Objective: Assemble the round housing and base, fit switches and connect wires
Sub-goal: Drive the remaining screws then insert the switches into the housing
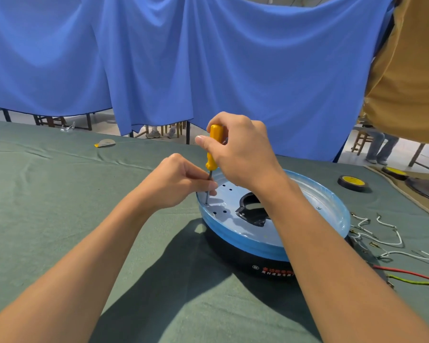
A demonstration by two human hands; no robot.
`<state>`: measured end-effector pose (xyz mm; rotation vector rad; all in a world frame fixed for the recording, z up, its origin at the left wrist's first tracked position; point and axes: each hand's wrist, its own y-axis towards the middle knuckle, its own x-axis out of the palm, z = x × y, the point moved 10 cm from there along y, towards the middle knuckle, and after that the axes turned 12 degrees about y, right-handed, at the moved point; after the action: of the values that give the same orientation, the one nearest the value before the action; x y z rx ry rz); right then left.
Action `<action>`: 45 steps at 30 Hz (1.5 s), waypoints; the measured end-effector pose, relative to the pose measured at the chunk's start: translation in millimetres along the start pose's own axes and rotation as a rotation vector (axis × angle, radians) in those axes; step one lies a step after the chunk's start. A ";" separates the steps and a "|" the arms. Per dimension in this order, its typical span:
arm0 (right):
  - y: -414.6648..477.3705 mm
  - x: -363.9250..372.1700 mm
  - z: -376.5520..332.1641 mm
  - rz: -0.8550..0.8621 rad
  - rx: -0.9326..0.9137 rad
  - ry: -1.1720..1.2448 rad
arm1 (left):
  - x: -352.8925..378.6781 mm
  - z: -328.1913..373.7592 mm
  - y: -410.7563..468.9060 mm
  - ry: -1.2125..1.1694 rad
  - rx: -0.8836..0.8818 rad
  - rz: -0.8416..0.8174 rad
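Right now the round housing (307, 201), a pale metal plate under blue film, sits on its black base (233, 256) on the tabletop (60, 206), right of centre and near the person. The right hand (240, 149) is wrapped round the yellow handle of the screwdriver (214, 144), held upright. The left hand (178, 181) pinches the thin shaft with its fingers (196, 174) just above the tip, which stands in a hole at the plate's left edge. The plate looks stiff but thin and light, and the film probably makes it slick, so pressing straight down while steadying the rim seems wiser than gripping the flat face. The unit could also slide on the cloth. A black part (252, 211) shows through the central opening. White wires (382, 233) and a red and a green wire (406, 276) lie loose just right of the base, with a tape roll (353, 183) farther off. None blocks the screw spot, though the right forearm crosses the plate.
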<state>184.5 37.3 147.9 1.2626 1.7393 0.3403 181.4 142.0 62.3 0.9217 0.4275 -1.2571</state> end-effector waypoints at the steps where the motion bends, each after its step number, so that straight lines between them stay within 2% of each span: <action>1: 0.4 2.0 0.4 -0.039 0.013 0.037 | 0.5 -0.3 0.8 0.016 -0.005 -0.027; 4: 0.2 6.9 3.8 -0.120 0.077 0.177 | 0.8 0.5 0.2 0.022 -0.009 -0.080; 6: 0.2 7.0 5.0 -0.106 0.075 0.205 | 3.2 0.9 -0.8 0.016 -0.010 -0.109; 11: -1.3 0.7 3.4 -0.022 0.035 0.082 | 7.3 2.8 -1.3 -0.011 0.009 -0.046; 17: 0.1 6.0 -1.2 -0.141 0.061 0.165 | 12.9 0.5 2.9 0.020 -0.008 -0.132; 19: 0.9 2.3 -1.4 -0.111 0.046 0.141 | 14.6 -0.4 3.0 0.020 -0.011 -0.143; 25: -1.2 -1.0 2.0 0.044 0.034 -0.003 | -5.0 -2.1 -0.8 -0.030 -0.001 0.046; 28: -0.8 3.9 -5.4 -0.007 -0.007 -0.036 | -4.5 -1.2 0.1 0.023 0.011 0.005; 31: -0.6 7.3 -4.6 -0.075 0.022 0.088 | -3.4 -3.0 0.4 0.048 0.015 -0.027; 35: -0.8 6.3 -0.6 -0.032 0.022 0.076 | 0.1 -1.5 -0.7 0.025 0.020 -0.061; 40: 0.6 3.4 2.2 0.019 0.022 0.005 | 1.9 -0.1 -0.1 0.002 0.001 0.012; 45: 1.1 2.5 -1.3 -0.036 0.021 0.041 | 3.5 1.7 1.1 0.019 0.011 -0.036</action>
<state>184.0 40.2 148.1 1.2457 1.8028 0.3301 183.1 138.6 61.1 0.9394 0.4548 -1.2852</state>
